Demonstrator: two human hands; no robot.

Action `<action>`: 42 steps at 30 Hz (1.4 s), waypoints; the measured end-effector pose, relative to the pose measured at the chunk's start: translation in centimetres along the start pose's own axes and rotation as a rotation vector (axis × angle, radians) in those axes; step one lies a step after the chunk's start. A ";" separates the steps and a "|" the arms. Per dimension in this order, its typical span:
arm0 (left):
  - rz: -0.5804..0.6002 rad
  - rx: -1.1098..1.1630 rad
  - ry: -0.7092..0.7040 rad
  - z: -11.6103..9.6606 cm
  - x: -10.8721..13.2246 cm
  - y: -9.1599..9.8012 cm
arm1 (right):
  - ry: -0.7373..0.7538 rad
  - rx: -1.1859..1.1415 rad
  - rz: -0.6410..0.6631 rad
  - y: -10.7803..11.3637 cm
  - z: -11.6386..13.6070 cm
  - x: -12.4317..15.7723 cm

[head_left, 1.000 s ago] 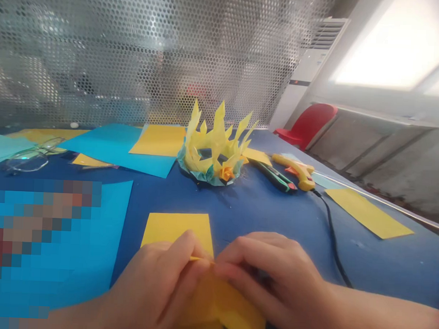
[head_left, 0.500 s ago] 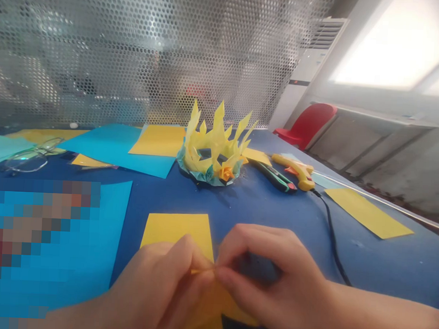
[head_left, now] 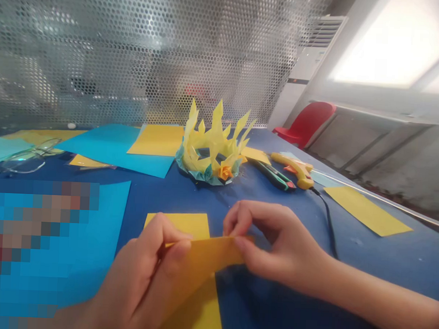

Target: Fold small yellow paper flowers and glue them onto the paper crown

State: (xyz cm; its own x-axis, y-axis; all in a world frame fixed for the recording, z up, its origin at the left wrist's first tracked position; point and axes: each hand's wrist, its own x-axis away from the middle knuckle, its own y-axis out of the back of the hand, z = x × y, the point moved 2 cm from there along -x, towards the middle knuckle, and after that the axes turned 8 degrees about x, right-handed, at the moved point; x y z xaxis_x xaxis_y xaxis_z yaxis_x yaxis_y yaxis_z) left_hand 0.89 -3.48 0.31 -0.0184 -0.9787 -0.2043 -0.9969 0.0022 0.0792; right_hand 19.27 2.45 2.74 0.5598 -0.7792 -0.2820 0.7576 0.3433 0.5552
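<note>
Between my two hands a yellow-orange sheet of paper [head_left: 204, 261] is held up by its top edge. My left hand [head_left: 145, 268] pinches that edge at the left between thumb and fingers. At the right end, my right hand [head_left: 270, 234] pinches the same edge. Beneath it, a yellow paper strip [head_left: 198, 311] lies on the blue table [head_left: 160, 193], partly covered by the held sheet and my left hand. Beyond my hands stands a yellow paper crown [head_left: 216, 145] with tall points, a blue-green base and an orange paper flower [head_left: 225, 172] at its front.
A yellow glue gun [head_left: 301, 175] with a black cord and a green-black cutter [head_left: 273, 176] lie right of the crown. Blue paper [head_left: 102, 256], glasses [head_left: 25, 161] and a yellow sheet [head_left: 366, 209] lie around. A perforated metal screen [head_left: 137, 59] borders the far edge.
My hands have moved apart along the paper's top edge, the right one up and to the right, the left one slightly up and left. More of the held sheet now shows.
</note>
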 end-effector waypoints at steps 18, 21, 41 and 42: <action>-0.128 0.189 0.262 -0.6 -0.7 -0.1 | -0.127 -0.259 -0.174 1.7 -1.2 -0.7; 0.002 0.324 0.389 -0.4 -1.1 -0.1 | -0.147 -0.278 -0.191 1.5 -1.0 -0.6; 0.100 0.164 0.450 0.6 -1.6 0.2 | -0.092 0.025 -0.072 0.6 -0.8 -0.4; 0.112 0.093 0.415 0.6 -1.6 0.3 | -0.075 0.074 -0.046 0.5 -0.6 -0.4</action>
State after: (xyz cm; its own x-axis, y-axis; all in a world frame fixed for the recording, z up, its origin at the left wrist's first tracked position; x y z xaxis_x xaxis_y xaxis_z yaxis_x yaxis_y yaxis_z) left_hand 0.59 -1.81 0.11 -0.1130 -0.9709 0.2112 -0.9935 0.1128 -0.0131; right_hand 19.68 3.25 2.63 0.4961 -0.8312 -0.2508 0.7535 0.2687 0.6000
